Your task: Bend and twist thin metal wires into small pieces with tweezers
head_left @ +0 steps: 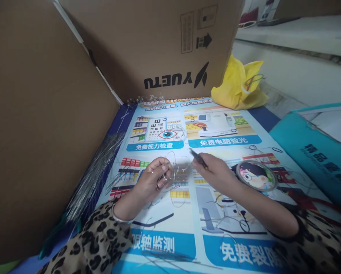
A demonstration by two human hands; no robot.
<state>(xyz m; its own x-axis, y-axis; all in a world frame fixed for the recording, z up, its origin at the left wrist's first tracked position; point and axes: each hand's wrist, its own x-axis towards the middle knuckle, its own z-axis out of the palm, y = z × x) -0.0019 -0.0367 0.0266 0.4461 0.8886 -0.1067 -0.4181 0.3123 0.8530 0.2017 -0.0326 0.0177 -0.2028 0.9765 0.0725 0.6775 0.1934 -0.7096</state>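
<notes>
Over the poster's (pixel 187 224) middle, your left hand (pixel 152 179) pinches wire loops (pixel 177 167), right hand (pixel 216 173) clamps a dark tool (pixel 198 158); slacken and that springy wire may flick away.

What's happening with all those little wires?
Someone in leopard-print sleeves is working over a colourful poster. The left hand pinches thin wire loops, and the right hand holds a slim dark tool pointed toward them. A bundle of straight wires lies to the left, beside a cardboard wall.
</notes>
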